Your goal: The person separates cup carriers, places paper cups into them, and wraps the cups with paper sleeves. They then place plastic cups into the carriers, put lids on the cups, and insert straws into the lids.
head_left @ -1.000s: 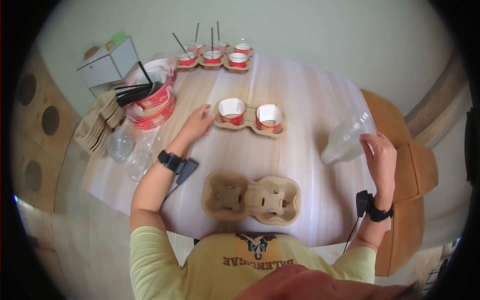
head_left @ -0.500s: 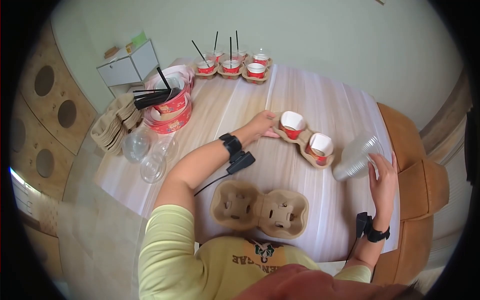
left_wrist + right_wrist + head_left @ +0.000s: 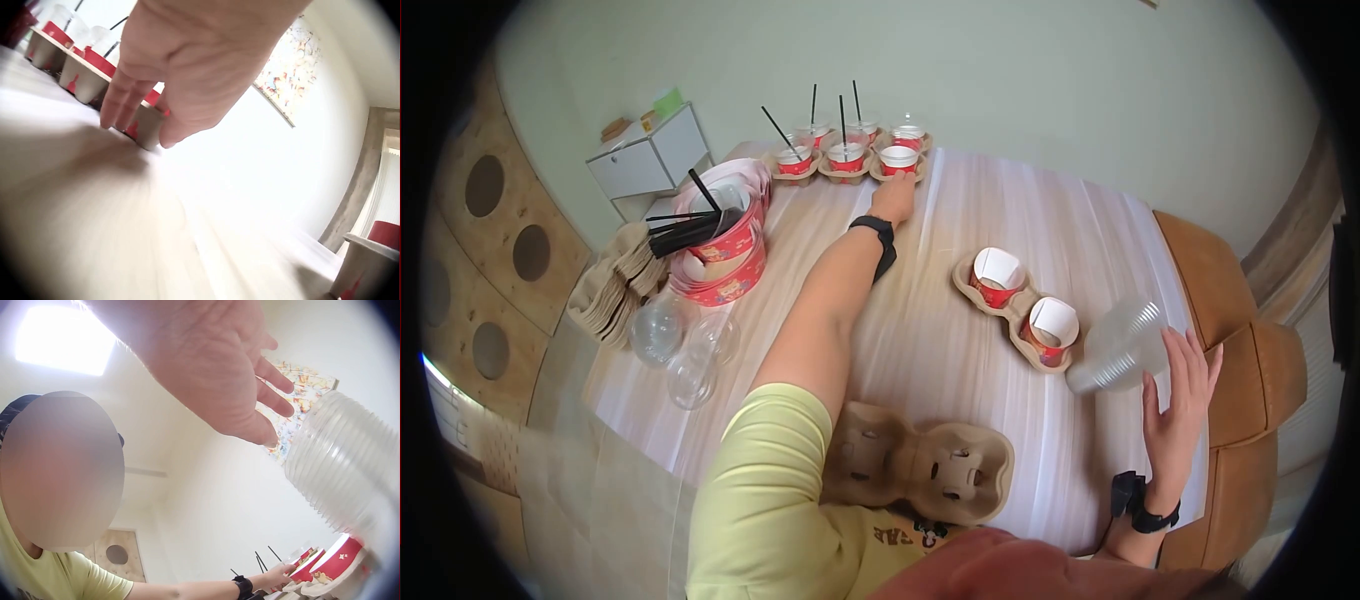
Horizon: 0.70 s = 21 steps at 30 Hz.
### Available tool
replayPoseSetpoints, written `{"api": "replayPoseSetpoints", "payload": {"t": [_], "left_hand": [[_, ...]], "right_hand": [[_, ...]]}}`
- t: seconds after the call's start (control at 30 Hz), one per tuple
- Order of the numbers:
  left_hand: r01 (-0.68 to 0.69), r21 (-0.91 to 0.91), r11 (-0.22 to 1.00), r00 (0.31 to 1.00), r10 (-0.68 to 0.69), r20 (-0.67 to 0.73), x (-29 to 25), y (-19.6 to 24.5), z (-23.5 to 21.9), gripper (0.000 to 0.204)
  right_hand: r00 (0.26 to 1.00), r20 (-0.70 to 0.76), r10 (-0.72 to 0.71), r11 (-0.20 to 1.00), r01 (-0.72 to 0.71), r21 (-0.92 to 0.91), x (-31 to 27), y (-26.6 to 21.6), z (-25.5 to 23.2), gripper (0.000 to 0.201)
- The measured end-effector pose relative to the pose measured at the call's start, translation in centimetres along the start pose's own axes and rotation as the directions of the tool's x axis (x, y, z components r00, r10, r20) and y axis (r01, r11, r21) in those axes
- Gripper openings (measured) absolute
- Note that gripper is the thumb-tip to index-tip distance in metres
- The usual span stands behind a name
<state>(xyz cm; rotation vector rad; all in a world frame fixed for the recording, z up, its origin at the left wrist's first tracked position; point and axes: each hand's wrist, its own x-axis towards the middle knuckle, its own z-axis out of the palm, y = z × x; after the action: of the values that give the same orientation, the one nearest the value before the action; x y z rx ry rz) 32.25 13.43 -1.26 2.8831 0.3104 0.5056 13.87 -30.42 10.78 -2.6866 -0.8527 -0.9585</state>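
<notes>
At the back of the table, my left hand (image 3: 893,198) reaches the near end of a cardboard cup carrier (image 3: 149,127) holding a red-banded white cup (image 3: 898,160). Its fingers and thumb are spread to either side of that end in the left wrist view. My right hand (image 3: 1185,400) is raised with fingers extended beside a nested stack of clear plastic cups (image 3: 1112,352) that lies on its side. Left of that stack stands a two-cup carrier (image 3: 1012,304) with two red and white cups. A carrier without cups (image 3: 958,470) lies close to my body, partly covered by my left arm.
Several cups with black straws stand in carriers (image 3: 795,180) at the back. On the left are red-patterned buckets (image 3: 725,285) with black straws (image 3: 680,235), stacked carriers (image 3: 610,290) and clear dome lids (image 3: 692,380). An orange-brown chair (image 3: 1240,370) stands against the right edge.
My left hand has slid the two-cup carrier rightward towards the clear cup stack, left it, and stretched to the back carriers. My right hand has drawn slightly back from the stack, its fingers straightening.
</notes>
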Motion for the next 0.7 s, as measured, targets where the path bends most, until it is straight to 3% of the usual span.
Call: {"api": "replayPoseSetpoints", "payload": {"t": [0.17, 0.27, 0.33, 0.37, 0.43, 0.5, 0.57, 0.7], "left_hand": [[-0.013, 0.139, 0.99, 1.0, 0.012, 0.009, 0.9, 0.4, 0.1, 0.022], [-0.014, 0.164, 0.986, 0.999, 0.022, -0.05, -0.3, 0.3, -0.5, 0.021], [-0.085, 0.22, 0.972, 0.97, 0.131, -0.203, -1.9, 0.2, -1.3, 0.013], [-0.083, 0.224, 0.971, 0.97, 0.13, -0.204, -2.5, 0.0, -1.7, 0.013], [-0.181, 0.357, 0.916, 0.975, 0.215, -0.058, -3.7, -0.5, -2.6, 0.011], [-0.206, 0.386, 0.899, 0.962, 0.258, -0.09, -6.0, -0.6, -3.5, 0.011], [-0.342, 0.399, 0.851, 0.919, 0.392, -0.048, -9.0, -1.1, -4.8, 0.011], [-0.337, 0.334, 0.88, 0.937, 0.35, 0.021, -16.3, -1.4, -9.4, 0.011]], "right_hand": [[1.0, 0.022, -0.017, 1.0, 0.018, -0.004, 0.0, 0.1, 0.3, 0.049], [0.999, 0.013, -0.031, 1.0, 0.031, -0.004, 0.1, 0.1, 0.4, 0.049], [0.999, -0.001, -0.038, 0.999, 0.038, -0.006, 0.2, 0.1, 0.2, 0.048], [0.999, -0.008, -0.051, 0.999, 0.051, 0.004, 0.2, -0.1, 0.0, 0.047], [0.997, -0.019, -0.071, 0.997, 0.071, 0.014, 0.2, -0.3, -0.3, 0.046], [0.995, -0.042, -0.096, 0.995, 0.097, 0.029, 0.2, -0.7, -0.5, 0.044], [0.991, -0.059, -0.122, 0.992, 0.124, 0.038, 0.1, -0.9, -0.8, 0.043], [0.982, -0.051, -0.18, 0.972, 0.186, 0.142, -0.1, -2.2, -1.2, 0.039]]}}
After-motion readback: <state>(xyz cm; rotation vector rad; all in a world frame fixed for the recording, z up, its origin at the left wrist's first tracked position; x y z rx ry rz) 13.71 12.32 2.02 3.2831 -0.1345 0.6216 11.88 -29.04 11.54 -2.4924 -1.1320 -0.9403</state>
